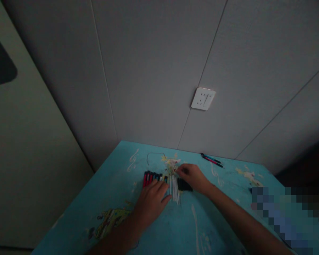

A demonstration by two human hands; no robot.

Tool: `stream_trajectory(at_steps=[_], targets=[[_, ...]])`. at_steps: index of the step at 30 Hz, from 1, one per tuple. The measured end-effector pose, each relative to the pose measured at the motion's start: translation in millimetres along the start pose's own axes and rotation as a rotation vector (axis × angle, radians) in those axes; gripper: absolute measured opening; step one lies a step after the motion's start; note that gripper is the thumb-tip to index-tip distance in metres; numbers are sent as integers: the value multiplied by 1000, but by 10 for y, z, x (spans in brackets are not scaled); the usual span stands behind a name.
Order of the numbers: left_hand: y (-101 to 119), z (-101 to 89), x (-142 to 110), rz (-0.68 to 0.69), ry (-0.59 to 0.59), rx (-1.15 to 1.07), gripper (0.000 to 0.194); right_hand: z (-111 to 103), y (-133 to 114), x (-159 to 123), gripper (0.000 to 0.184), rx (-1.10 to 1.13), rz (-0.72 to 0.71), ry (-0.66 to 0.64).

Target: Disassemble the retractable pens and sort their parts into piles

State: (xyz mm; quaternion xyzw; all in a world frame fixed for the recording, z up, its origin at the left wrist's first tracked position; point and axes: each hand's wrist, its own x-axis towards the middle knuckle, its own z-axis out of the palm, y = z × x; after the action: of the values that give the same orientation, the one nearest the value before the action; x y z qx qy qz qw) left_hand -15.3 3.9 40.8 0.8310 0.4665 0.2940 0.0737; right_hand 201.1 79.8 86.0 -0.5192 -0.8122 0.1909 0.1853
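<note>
A row of pen barrels with dark ends point(149, 176), some red and some blue, lies side by side on the blue tabletop. My left hand point(152, 198) lies over their near ends, its fingers stretched out and its thumb toward several thin white sticks like pen refills point(175, 194). These sticks lie lengthwise just right of the barrels. Beside them is a group of short black pieces point(184, 185), partly under my right hand point(193, 176). That hand is bent, thumb and fingers curled together over the far ends of the white sticks; whatever is between the fingertips is too small to make out.
Two pens, one red and one blue point(211, 161), lie near the table's back edge by the grey wall. A socket plate point(203, 98) is on the wall. The blue table covering point(95, 198) has cartoon prints. A pixelated patch point(284, 219) hides the right side.
</note>
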Motion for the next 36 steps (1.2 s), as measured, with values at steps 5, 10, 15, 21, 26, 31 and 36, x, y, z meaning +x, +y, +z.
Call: stream_trajectory(at_steps=[5, 10, 15, 21, 26, 31, 36], targets=[[-67, -40, 21, 111, -85, 142, 19, 62, 340, 441, 21, -115, 17, 8], [-146, 33, 46, 89, -61, 196, 15, 188, 420, 487, 20, -146, -46, -28], [-162, 47, 65, 65, -47, 207, 15, 195, 486, 455, 19, -179, -62, -14], [-134, 64, 9, 87, -8, 215, 23, 250, 402, 503, 18, -235, -60, -13], [-223, 126, -22, 158, 59, 255, 27, -40, 575, 348, 19, -306, 18, 53], [-223, 166, -42, 224, 42, 199, 21, -602, 1271, -222, 28, -425, 345, 216], [-147, 207, -58, 233, 51, 139, 20, -760, 1794, -573, 31, -490, 528, 238]])
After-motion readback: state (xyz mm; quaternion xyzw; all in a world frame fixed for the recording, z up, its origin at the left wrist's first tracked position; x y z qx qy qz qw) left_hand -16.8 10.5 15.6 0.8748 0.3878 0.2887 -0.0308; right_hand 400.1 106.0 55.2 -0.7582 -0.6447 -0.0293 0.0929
